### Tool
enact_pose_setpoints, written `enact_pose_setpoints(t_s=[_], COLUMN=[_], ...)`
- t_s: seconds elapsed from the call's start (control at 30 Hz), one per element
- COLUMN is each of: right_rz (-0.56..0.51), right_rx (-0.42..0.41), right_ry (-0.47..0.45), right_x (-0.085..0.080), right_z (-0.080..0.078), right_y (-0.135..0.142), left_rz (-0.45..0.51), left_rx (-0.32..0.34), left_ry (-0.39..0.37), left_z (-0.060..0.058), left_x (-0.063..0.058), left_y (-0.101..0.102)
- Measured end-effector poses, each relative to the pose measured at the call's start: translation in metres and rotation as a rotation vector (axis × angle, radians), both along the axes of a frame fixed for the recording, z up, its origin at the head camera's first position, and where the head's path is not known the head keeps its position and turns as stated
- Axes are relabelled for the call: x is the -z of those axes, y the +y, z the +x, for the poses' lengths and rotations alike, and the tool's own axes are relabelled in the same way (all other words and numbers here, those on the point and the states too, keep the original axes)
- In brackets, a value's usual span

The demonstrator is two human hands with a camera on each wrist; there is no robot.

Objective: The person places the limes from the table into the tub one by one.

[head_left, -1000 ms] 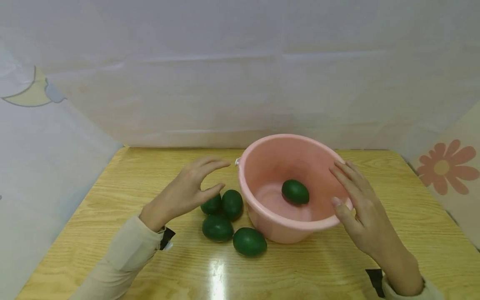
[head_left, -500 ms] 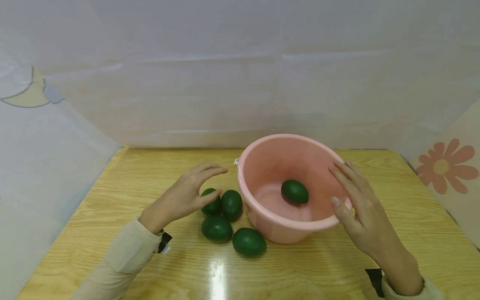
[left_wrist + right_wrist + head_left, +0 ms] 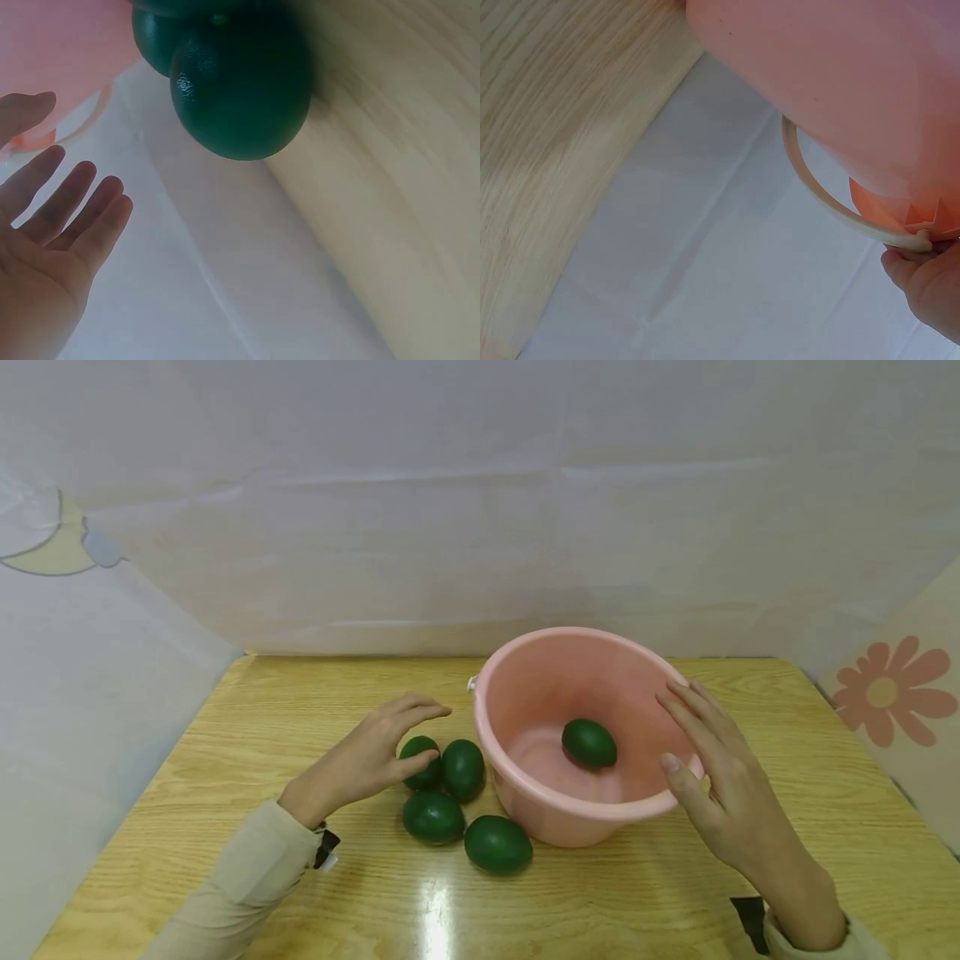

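The left hand (image 3: 367, 752) holds nothing; its fingers reach out loosely, parted from the thumb, above the left edge of a small cluster on the table (image 3: 585, 910). The nearest fruit (image 3: 419, 747) sits just below and to the right of that hand, partly covered by the thumb from overhead, so I can't quite read its long axis; in the left wrist view the fingers stand apart from the fruits in sight. Close on its right is the second fruit (image 3: 463, 770), lengthwise away from the person. The front fruit (image 3: 433, 818) lies crosswise, nearer the body, and the end fruit (image 3: 498, 845) does likewise, just beside the bucket (image 3: 573, 828). The left hand is plainly the nearer to all four. A fifth fruit (image 3: 589, 743) lies aslant on the bucket's floor. Over on the right, the right hand (image 3: 727, 793) is at the rim, by one end of the handle (image 3: 840, 209); whether it grips or merely rests there, I can't tell.
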State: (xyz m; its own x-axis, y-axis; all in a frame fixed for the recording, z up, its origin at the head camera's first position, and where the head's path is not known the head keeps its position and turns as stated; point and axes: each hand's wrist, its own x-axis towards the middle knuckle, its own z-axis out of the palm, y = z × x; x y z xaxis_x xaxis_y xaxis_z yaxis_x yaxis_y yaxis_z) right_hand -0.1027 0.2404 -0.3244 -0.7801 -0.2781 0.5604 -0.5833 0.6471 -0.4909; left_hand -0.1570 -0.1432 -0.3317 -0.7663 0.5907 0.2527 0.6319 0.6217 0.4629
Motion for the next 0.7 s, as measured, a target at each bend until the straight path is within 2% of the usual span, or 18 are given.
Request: enact_pose_setpoints(t_s=[0.7], right_rz=[-0.004], right_rx=[-0.004], right_ry=[0.013], right_x=[0.0], right_z=[0.0], right_y=[-0.001], left_rz=[-0.066], left_rx=[-0.015], left_ry=[-0.11], left_z=[-0.002], left_x=[0.016], left_y=[-0.011])
